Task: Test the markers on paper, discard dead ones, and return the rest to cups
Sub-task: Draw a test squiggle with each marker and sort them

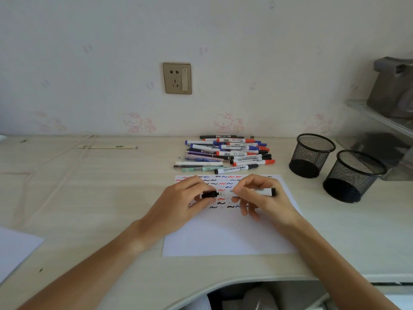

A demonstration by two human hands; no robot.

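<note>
The left hand point(178, 201) pinches a black cap point(209, 195) between thumb and fingertips, fingers curled tight round it. The right hand point(260, 198) grips the white barrel of a marker point(259, 191), thumb below and fingers curled over the top, its black end sticking out to the right. Cap and barrel lie in 1 line, just above the paper point(225, 233); the cap looks a hair apart from the tip, though the gap is too small to be sure whether it is coming off or going on.

The main risk is the bare tip (if it is bare) brushing a finger or smearing the rows of squiggles already on the sheet, since both hands hover right over them. A cap pushed on crooked could also slip from so small a pinch and roll away.

Beyond the sheet lies a heap of pens point(225, 153), and to the right stand 2 mesh cups point(311, 155), both apparently empty.
</note>
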